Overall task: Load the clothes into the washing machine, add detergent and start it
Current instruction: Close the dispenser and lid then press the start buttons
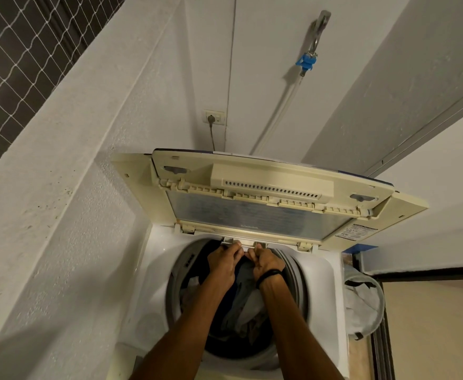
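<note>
Left hand (pixel 223 260) and right hand (pixel 266 260) meet at the far rim of the tub opening. The fingers of both are curled tight onto a small pale plastic piece (pixel 246 245) set under the hinge line of the lid, with the knuckles almost touching. What this piece is cannot be told. The right wrist carries a black band (pixel 271 275). Both forearms reach from the near edge straight across the opening.

Below the arms the clothes (pixel 248 303) lie inside the drum (pixel 176 272) in a loose heap of dark, grey and pale fabric.

The washing machine (pixel 153 259) is a white top-loader set against the left wall. Its cream lid (pixel 268 204) stands raised and folded at the far side, underside showing.

Right of the machine, just beside it, stands a laundry basket (pixel 373 305) with pale cloth in it.

On the far wall:
- A socket (pixel 214 117) has a plug in it, and the cable drops behind the lid.
- Further right, a metal tap (pixel 319 28) carries a blue fitting (pixel 305 62).
- A pale hose (pixel 277 116) runs from the fitting down toward the machine.

White netting (pixel 13 58) over a dark opening sits at far left.
</note>
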The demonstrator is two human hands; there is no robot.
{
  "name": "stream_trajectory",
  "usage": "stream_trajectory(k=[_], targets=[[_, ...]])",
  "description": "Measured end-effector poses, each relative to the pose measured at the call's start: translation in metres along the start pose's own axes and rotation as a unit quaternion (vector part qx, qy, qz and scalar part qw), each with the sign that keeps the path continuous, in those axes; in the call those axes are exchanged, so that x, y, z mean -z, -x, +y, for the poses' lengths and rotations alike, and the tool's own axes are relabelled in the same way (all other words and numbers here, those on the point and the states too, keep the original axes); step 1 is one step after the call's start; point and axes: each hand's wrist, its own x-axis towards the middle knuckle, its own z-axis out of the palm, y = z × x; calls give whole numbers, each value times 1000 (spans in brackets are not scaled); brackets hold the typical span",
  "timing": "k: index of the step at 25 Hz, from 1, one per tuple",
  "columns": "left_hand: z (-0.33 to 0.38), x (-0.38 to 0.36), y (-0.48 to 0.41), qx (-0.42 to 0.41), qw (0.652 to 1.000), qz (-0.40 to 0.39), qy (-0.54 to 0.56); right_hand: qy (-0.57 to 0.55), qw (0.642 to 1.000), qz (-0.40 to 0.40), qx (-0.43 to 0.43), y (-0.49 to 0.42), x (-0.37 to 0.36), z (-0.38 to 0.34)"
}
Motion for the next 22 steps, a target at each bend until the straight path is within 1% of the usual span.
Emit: stream_trajectory(k=[3, 9, 14, 17, 19, 22], targets=[[0, 0, -1, -3, 1000, -1, -9, -5, 1000, 7, 2, 2, -1, -3], [0, 5, -4, -4, 1000, -12, -23, -26, 1000, -4, -5, 6, -2, 0], [-1, 5, -5, 0, 1000, -7, -10, -2, 999, -33, -15, 6, -2, -7], [-2, 2, -4, -2, 1000, -1, 8, 13, 999, -26, -14, 3, -1, -8], [-4, -1, -3, -8, 1000, 0, 20, 30, 999, -44, -10, 1, 2, -11], [-3, -2, -5, -10, 1000, -2, 18, 12, 997, -75, 7, 3, 8, -11]])
